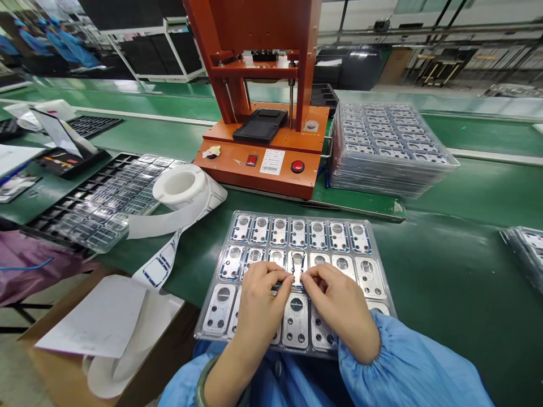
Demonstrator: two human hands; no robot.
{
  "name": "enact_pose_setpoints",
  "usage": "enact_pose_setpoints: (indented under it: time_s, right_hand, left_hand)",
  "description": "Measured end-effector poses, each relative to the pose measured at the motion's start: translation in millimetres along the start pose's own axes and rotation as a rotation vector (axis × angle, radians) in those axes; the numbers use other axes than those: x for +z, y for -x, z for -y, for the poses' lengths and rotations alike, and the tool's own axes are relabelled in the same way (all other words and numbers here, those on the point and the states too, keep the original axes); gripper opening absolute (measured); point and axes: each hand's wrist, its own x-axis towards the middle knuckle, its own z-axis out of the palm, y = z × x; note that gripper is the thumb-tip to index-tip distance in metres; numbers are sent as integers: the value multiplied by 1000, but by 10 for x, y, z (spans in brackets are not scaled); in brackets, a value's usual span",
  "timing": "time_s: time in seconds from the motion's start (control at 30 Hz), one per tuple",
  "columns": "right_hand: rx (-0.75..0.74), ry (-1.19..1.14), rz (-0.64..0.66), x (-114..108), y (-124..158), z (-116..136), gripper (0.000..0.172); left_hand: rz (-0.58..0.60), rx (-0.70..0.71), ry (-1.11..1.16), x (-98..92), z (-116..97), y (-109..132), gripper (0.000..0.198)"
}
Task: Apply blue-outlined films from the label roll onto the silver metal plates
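Both my hands are down on the clear tray [384,294] right in front of me. My left hand [258,302] and my right hand [339,308] meet over one small metal plate [297,264] in the middle row, fingertips pinched close on its lower edge from either side. Whether the plate is lifted or sitting in its pocket, I cannot tell from here.

The tray's pockets look full: the far row carries blue-edged parts, the middle and near rows show bare silvery ones. My judgement is that the far row is done and the rest is left, with this plate the one in hand.

To my left the label roll [180,189] trails its backing strip [159,265] off the green belt [458,271]. Beyond it lies a black tray [102,198] of parts. Straight ahead stands the orange press [265,102], its red button [297,166] facing me. Right of it sits a stack of trays [388,150], and another tray [528,249] pokes in at the right edge.
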Motion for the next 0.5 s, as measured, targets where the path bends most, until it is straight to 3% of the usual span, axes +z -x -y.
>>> enact_pose_setpoints:
  time_s: [0.5]
  right_hand:
    - [-90, 1, -10, -25, 16, -63, 20]
  left_hand:
    - [-1, 73, -11, 28, 60, 34, 9]
